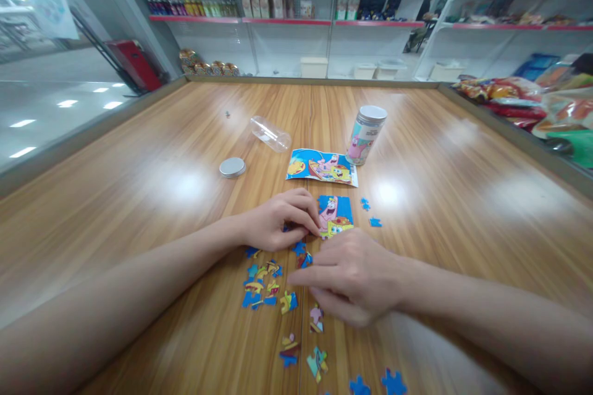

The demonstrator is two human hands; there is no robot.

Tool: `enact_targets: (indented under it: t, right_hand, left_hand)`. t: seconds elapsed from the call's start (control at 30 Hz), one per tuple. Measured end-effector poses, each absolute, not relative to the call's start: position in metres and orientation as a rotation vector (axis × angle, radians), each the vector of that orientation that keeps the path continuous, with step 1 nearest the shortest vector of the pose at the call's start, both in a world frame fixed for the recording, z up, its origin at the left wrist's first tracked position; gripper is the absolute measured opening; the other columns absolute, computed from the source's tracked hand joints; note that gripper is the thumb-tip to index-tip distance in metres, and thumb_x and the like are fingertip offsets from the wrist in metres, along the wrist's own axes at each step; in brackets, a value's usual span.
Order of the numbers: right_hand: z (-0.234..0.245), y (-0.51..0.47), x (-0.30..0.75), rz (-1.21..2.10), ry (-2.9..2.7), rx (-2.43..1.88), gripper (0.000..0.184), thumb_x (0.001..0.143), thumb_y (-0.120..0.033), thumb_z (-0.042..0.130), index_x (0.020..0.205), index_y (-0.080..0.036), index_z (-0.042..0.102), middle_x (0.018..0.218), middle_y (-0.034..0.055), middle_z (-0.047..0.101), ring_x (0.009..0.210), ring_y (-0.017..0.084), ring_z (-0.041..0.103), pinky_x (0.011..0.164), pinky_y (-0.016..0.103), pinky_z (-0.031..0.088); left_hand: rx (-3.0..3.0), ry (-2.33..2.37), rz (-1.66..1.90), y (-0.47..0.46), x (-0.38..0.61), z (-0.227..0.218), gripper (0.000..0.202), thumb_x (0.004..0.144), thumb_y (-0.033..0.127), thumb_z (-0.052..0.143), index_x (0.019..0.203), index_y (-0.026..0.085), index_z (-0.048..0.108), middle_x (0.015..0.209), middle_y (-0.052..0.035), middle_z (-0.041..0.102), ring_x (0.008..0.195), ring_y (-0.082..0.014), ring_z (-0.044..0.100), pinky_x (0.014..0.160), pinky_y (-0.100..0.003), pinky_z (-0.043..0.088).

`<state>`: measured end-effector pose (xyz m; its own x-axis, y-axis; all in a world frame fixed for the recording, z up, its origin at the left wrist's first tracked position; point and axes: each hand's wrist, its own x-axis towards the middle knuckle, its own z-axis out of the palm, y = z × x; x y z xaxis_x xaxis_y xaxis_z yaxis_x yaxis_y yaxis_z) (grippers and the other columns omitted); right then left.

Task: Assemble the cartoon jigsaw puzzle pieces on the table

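A partly joined cartoon jigsaw point(336, 215) lies on the wooden table point(162, 197) in front of me. My left hand point(278, 222) rests at its left edge, fingers curled and pressed together against the pieces there. My right hand point(352, 278) lies just below the joined block, fingers bent down over loose pieces; what they hold is hidden. Several loose blue and yellow pieces point(262, 287) are scattered under and between my forearms. A printed picture sheet point(322, 166) lies beyond the jigsaw.
A printed tin with a silver lid point(365, 134) stands beside the sheet. A clear plastic tube point(271, 133) lies on its side and a round metal lid point(232, 166) sits to the left. Snack bags point(509, 95) line the right edge. Shelves of goods stand behind.
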<state>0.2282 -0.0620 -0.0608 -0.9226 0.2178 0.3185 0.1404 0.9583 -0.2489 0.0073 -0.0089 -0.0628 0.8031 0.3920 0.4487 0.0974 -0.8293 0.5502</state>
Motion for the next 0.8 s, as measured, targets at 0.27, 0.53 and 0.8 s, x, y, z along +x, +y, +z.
enact_targets:
  t: [0.27,0.53,0.8]
  right_hand:
    - [-0.067,-0.056,0.225,0.179,-2.652,-0.379,0.020,0.084,-0.022,0.054,0.066,-0.019,0.062,0.061,-0.0029,0.059,0.056,0.012,0.048,0.055,0.032,0.027]
    - [-0.063,-0.034,0.235,0.291,-2.668,-0.456,0.019,0.078,-0.018,0.052,0.061,-0.018,0.059,0.056,-0.0024,0.055,0.054,0.009,0.049,0.053,0.026,0.026]
    - [-0.067,-0.032,0.237,0.264,-2.723,-0.442,0.021,0.087,-0.021,0.051,0.073,-0.019,0.066,0.062,-0.0011,0.061,0.057,0.011,0.053,0.055,0.027,0.029]
  left_hand:
    - [2.463,0.365,0.761,-0.009,0.006,-0.063,0.031,0.080,0.001,0.057,0.098,0.019,0.075,0.100,-0.0095,0.073,0.101,-0.0233,0.064,0.094,-0.043,0.053]
    - [2.364,0.381,0.752,-0.006,0.003,-0.064,0.043,0.076,-0.003,0.048,0.099,0.020,0.077,0.101,-0.0086,0.074,0.101,-0.0222,0.065,0.093,-0.043,0.055]
    - [2.262,0.452,0.798,-0.003,0.000,-0.066,0.043,0.073,-0.001,0.047,0.097,0.018,0.077,0.097,-0.0090,0.073,0.093,-0.0193,0.067,0.085,-0.037,0.058]
